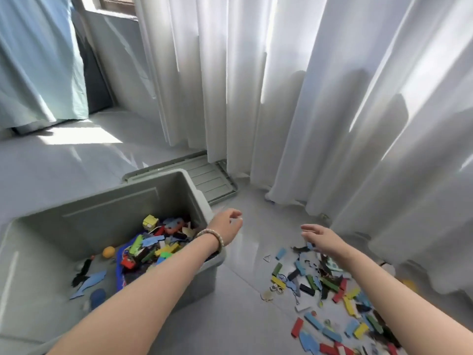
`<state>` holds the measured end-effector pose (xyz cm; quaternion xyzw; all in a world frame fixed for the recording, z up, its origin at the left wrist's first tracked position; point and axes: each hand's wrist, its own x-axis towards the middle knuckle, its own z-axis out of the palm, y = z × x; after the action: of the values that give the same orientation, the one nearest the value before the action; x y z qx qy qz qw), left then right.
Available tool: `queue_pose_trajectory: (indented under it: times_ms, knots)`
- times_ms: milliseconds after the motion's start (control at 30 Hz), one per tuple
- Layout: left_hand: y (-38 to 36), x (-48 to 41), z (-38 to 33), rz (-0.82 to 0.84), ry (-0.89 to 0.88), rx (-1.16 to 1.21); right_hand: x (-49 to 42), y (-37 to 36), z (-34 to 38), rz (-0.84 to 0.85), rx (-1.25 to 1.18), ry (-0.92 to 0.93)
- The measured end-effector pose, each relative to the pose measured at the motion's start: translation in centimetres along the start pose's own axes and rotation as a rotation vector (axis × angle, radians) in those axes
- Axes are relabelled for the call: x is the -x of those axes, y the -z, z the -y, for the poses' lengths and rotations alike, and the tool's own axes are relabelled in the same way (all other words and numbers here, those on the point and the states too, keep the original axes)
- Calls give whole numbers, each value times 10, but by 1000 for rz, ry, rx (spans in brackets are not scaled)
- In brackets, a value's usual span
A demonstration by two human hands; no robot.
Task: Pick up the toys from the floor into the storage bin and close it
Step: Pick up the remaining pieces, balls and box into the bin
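Hovering right of the storage bin (102,213), my left hand (227,228) and right hand (323,239) are empty, loose-fingered. Another scoop of toys (330,288) seems next.

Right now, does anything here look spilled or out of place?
Yes: colourful flat toy pieces lie scattered over the grey tiled floor, right of the open grey-green plastic storage bin; its ribbed lid lies off, behind it, by the white curtain.

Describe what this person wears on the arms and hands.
Both forearms are bare, with no sleeves in view. The left wrist carries a bracelet of pale, rounded beads. The left hand and the right hand have no gloves, and no ring or watch shows on either.
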<state>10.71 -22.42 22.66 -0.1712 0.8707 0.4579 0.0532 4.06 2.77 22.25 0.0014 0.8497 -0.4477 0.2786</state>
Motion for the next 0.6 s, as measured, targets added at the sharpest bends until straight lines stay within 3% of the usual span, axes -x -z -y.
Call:
queue_pose_trajectory:
  times_ms: [300, 600]
  knots:
    - [-153, -24, 4, 275, 27, -285, 3, 55, -185, -100, -117, -299]
    - [-235, -41, 87, 386, 181, -393, -32, 2, -279, -64, -210, -307]
